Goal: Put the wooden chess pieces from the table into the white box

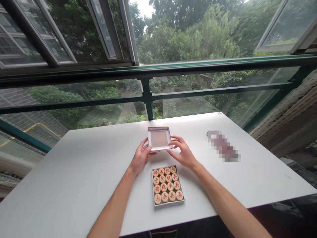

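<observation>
Between my two hands is a square box lid (159,138), tilted so its pale hollow inside faces me. My left hand (141,155) grips its left edge, thumb in front and fingers behind. At the right edge, my right hand (182,152) has its fingers on the rim and its thumb lower down. Nearer to me on the table lies a shallow box tray (169,203) filled with neat rows of round wooden Chinese chess pieces (163,187). Their red characters face up. Neither hand touches the tray.
The white table (99,172) extends to both sides. A blurred-out, pixelated reddish object (223,145) lies on its right part. Behind the far edge stand a green metal railing (147,96) and open windows, with trees outside.
</observation>
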The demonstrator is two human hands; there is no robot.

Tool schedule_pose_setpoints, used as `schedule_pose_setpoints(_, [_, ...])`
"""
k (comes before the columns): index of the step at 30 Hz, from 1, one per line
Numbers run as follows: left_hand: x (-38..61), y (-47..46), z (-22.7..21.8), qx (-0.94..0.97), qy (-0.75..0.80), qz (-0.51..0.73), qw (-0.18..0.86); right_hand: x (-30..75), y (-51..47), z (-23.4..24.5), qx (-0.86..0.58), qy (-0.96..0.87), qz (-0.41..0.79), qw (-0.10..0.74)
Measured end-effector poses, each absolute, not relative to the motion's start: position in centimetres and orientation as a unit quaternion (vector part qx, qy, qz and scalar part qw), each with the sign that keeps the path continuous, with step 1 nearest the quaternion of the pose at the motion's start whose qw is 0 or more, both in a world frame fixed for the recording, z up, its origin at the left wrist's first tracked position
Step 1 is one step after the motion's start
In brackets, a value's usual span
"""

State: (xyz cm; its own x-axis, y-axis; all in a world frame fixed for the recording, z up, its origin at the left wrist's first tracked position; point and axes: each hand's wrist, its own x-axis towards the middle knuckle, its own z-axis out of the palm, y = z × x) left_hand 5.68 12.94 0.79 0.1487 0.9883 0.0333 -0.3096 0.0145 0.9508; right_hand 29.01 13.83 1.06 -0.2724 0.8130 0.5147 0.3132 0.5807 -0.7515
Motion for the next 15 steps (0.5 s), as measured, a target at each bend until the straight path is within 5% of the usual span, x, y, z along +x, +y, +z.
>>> schedule_pose_setpoints(15, [5.5, 12.6, 1.0, 0.470, 0.327, 0.518, 0.636, 29.1, 15.5, -0.4, -0.424, -0.512, 0.540, 0.517])
